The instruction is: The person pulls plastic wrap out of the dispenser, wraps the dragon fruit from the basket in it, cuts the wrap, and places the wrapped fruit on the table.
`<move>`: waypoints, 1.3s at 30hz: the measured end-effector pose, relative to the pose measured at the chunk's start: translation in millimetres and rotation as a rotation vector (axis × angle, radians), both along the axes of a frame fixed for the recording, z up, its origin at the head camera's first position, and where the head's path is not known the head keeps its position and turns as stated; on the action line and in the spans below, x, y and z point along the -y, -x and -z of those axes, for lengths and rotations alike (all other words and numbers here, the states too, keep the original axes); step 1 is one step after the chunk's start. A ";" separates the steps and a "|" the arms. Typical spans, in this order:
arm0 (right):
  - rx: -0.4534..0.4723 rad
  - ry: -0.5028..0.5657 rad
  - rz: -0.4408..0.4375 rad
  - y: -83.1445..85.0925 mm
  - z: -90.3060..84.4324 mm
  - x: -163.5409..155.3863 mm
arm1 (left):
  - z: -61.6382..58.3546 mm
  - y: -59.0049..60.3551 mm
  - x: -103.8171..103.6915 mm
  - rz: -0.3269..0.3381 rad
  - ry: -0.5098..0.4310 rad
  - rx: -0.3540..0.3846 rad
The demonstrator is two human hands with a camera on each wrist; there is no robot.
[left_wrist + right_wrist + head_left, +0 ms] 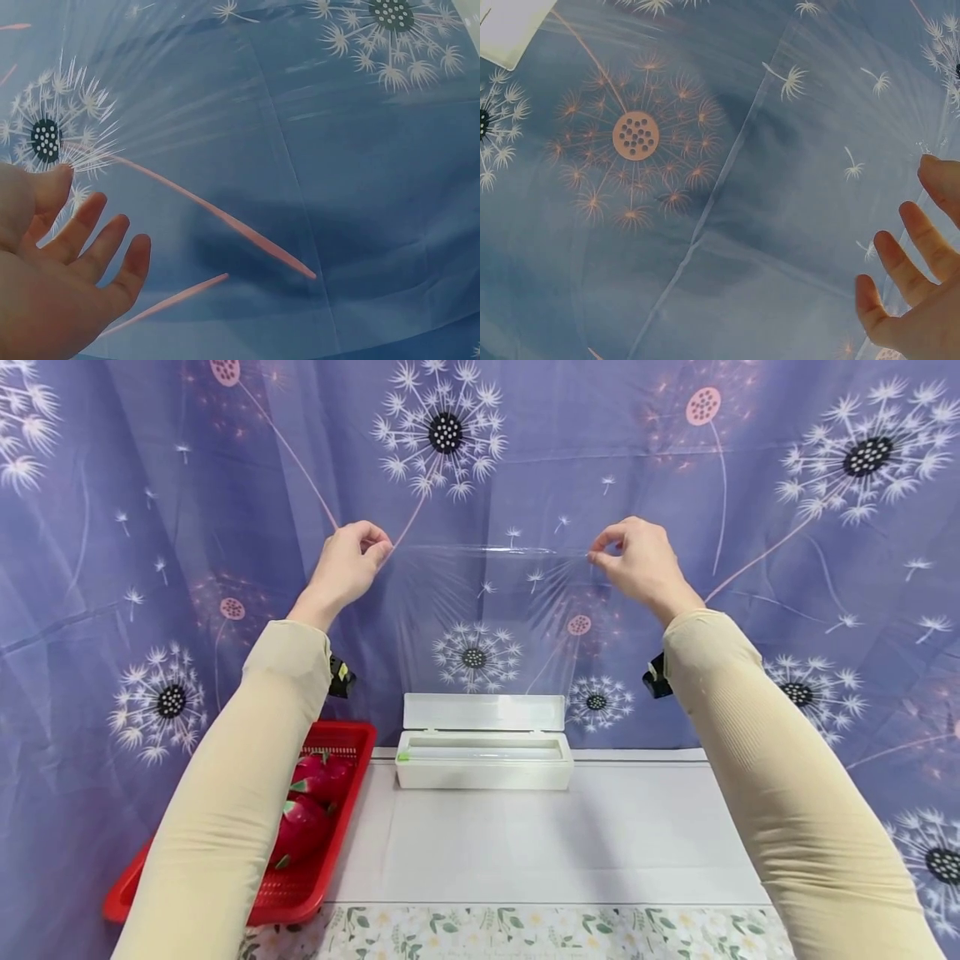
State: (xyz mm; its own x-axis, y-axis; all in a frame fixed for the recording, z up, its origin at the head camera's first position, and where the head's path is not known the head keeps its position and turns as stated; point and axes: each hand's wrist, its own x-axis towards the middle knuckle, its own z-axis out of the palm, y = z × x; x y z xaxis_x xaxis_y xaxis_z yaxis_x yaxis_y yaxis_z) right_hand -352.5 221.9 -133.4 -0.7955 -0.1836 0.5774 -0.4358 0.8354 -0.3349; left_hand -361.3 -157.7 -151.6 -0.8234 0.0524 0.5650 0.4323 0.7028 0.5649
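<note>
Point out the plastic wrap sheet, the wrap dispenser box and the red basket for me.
plastic wrap sheet [487,610]: head view, middle of the stretched clear film.
wrap dispenser box [483,772]: head view, front wall of the white box.
red basket [352,810]: head view, right side wall.

Both arms are stretched up and forward in beige sleeves, hands raised level with each other and well apart. The left hand [347,566] has thumb and forefinger pinched together at the tip, wrist bent slightly inward — in the left wrist view its other fingers [96,237] fan out loose and fairly straight. The right hand [637,564] mirrors it, pinching with thumb and forefinger — the remaining fingers [907,264] spread in the right wrist view.
</note>
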 end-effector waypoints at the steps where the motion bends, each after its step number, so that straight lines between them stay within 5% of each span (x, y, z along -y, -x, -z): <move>1: -0.006 0.002 -0.003 0.2 -0.1 0.0 | -0.5 -0.2 0.0 -0.001 0.000 -0.006; 39: -0.051 0.003 -0.010 -11.4 -22.8 5.2 | -14.5 -7.8 3.0 -0.009 0.026 -0.111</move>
State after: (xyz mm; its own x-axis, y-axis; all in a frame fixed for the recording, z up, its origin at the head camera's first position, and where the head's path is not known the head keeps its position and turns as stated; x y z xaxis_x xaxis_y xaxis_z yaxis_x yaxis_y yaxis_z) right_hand -341.2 216.7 -110.6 -0.7631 -0.1900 0.6177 -0.4610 0.8299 -0.3142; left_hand -353.5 -160.6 -137.1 -0.7563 0.0606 0.6514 0.4847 0.7206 0.4957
